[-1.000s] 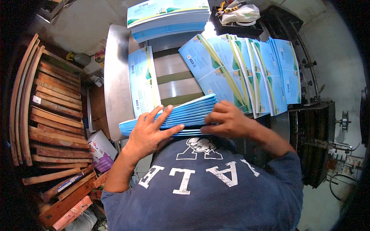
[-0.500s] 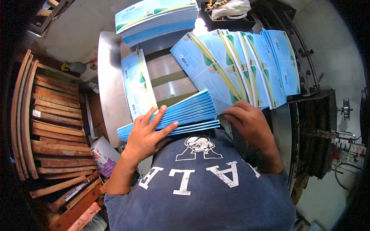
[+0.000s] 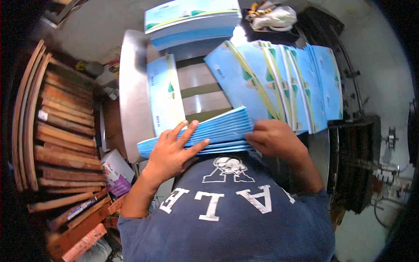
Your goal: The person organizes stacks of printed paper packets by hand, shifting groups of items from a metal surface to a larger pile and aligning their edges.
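Observation:
A fanned stack of blue folded sheets [image 3: 233, 126] lies across the near edge of the metal table, close against my shirt. My left hand [image 3: 168, 153] rests on its left part with the fingers spread. At the right end of the fan, my right hand [image 3: 279, 140] has its fingers curled in a pinch on the sheets' edge; its fingertips partly hide what they grip. Beyond it, overlapping printed blue sheets [image 3: 251, 78] with green and yellow bands spread to the right. A single folded printed piece [image 3: 163, 96] lies on the left of the table.
A tall stack of printed sheets [image 3: 194, 37] stands at the back of the metal table [image 3: 131, 96]. Behind right is a dark box with a white plastic bag [image 3: 275, 18]. Wooden slats [image 3: 65, 131] and a white-purple carton [image 3: 117, 172] are at left; machine parts [image 3: 388, 166] at right.
My right hand has moved from the edge of the spread printed sheets onto the right end of the fanned stack. My left hand stays on the stack. The whole view has shifted slightly.

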Demonstrator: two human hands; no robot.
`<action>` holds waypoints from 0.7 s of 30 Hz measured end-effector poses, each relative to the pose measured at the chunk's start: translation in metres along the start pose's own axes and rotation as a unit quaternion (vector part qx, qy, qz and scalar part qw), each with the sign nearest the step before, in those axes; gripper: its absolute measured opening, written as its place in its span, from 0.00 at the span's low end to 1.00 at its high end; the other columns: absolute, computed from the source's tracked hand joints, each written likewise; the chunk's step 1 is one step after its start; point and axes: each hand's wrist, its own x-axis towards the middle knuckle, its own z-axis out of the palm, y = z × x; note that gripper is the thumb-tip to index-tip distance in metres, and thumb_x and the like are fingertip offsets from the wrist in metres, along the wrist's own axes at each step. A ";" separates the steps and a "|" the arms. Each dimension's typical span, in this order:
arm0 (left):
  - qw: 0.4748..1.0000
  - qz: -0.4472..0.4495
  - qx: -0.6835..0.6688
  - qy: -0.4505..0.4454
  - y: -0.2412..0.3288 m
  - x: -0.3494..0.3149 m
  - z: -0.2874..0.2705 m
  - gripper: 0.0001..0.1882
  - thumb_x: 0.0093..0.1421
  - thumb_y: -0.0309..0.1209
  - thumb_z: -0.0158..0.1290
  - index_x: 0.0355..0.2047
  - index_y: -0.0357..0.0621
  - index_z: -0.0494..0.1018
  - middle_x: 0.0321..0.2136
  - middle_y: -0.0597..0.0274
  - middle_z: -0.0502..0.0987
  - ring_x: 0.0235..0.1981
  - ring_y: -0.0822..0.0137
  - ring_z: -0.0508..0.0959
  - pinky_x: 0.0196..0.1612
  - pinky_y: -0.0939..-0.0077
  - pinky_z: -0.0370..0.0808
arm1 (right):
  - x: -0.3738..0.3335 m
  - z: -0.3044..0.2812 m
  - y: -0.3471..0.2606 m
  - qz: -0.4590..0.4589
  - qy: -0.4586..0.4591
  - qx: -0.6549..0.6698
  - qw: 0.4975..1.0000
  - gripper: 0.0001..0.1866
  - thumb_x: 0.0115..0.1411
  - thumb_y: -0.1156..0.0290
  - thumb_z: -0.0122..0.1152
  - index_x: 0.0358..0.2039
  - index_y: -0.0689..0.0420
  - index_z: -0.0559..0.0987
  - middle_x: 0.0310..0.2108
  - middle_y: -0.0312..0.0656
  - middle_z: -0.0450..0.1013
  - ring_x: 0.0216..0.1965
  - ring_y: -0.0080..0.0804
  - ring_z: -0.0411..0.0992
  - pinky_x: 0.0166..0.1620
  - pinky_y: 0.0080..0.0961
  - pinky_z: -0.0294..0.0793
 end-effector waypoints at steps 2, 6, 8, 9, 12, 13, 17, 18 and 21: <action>1.000 0.007 -0.016 0.000 0.002 0.001 0.001 0.25 0.57 0.33 0.54 0.56 0.67 0.73 0.64 0.51 0.64 0.59 0.49 0.69 0.53 0.55 0.70 | 0.008 0.003 0.002 -0.071 -0.008 -0.038 0.997 0.08 0.50 0.69 0.69 0.31 0.56 0.82 0.30 0.41 0.73 0.33 0.41 0.75 0.35 0.35 0.74; 1.000 0.012 -0.029 0.003 -0.002 -0.005 0.000 0.27 0.58 0.37 0.56 0.60 0.68 0.69 0.64 0.54 0.63 0.59 0.52 0.70 0.52 0.59 0.70 | 0.015 -0.019 -0.003 -0.045 -0.111 -0.044 0.992 0.06 0.51 0.70 0.64 0.26 0.57 0.76 0.35 0.43 0.70 0.40 0.43 0.72 0.40 0.36 0.74; 0.999 -0.021 -0.035 -0.001 0.001 -0.011 0.001 0.28 0.59 0.37 0.55 0.61 0.67 0.67 0.63 0.54 0.64 0.59 0.53 0.70 0.52 0.59 0.71 | 0.019 -0.043 0.003 -0.047 -0.008 0.051 0.998 0.07 0.52 0.69 0.65 0.29 0.57 0.77 0.37 0.43 0.73 0.41 0.42 0.75 0.43 0.32 0.75; 0.999 -0.023 -0.045 0.012 0.002 -0.014 0.006 0.29 0.59 0.36 0.55 0.62 0.65 0.66 0.63 0.55 0.64 0.58 0.54 0.70 0.51 0.59 0.72 | 0.017 -0.046 0.004 -0.034 0.086 0.178 0.980 0.09 0.53 0.69 0.65 0.33 0.58 0.77 0.38 0.45 0.75 0.42 0.40 0.75 0.44 0.32 0.75; 0.997 -0.055 -0.037 0.047 0.006 -0.022 0.013 0.27 0.60 0.33 0.51 0.61 0.61 0.67 0.63 0.57 0.65 0.58 0.56 0.71 0.50 0.61 0.73 | -0.024 -0.093 0.077 0.161 0.154 0.345 0.912 0.13 0.61 0.67 0.61 0.42 0.61 0.75 0.37 0.46 0.78 0.42 0.34 0.76 0.46 0.32 0.75; 0.997 -0.040 -0.022 0.061 0.006 -0.021 0.012 0.28 0.58 0.33 0.51 0.61 0.63 0.67 0.64 0.57 0.65 0.58 0.57 0.71 0.50 0.63 0.73 | -0.035 -0.121 0.112 0.164 0.212 0.240 0.933 0.14 0.63 0.64 0.59 0.44 0.61 0.75 0.40 0.46 0.77 0.43 0.35 0.76 0.47 0.31 0.75; 0.994 -0.051 0.008 0.094 0.013 -0.022 0.013 0.26 0.59 0.34 0.49 0.59 0.65 0.70 0.64 0.59 0.64 0.58 0.58 0.71 0.51 0.65 0.73 | 0.023 -0.196 0.143 0.202 0.414 0.150 0.875 0.20 0.67 0.58 0.55 0.50 0.60 0.75 0.47 0.45 0.74 0.46 0.35 0.74 0.50 0.31 0.74; 0.994 -0.051 0.003 0.098 0.013 -0.021 0.015 0.25 0.59 0.34 0.49 0.59 0.64 0.70 0.64 0.59 0.64 0.58 0.57 0.71 0.52 0.64 0.73 | 0.050 -0.211 0.135 0.211 0.433 0.164 0.861 0.21 0.68 0.56 0.55 0.52 0.60 0.74 0.48 0.45 0.74 0.47 0.36 0.74 0.51 0.32 0.74; 0.993 -0.067 -0.002 0.100 0.017 -0.021 0.024 0.26 0.59 0.33 0.48 0.60 0.56 0.68 0.65 0.60 0.64 0.58 0.57 0.71 0.52 0.63 0.73 | 0.151 -0.188 0.107 0.114 0.328 0.008 0.938 0.23 0.68 0.57 0.55 0.55 0.61 0.73 0.49 0.45 0.74 0.47 0.35 0.74 0.53 0.32 0.72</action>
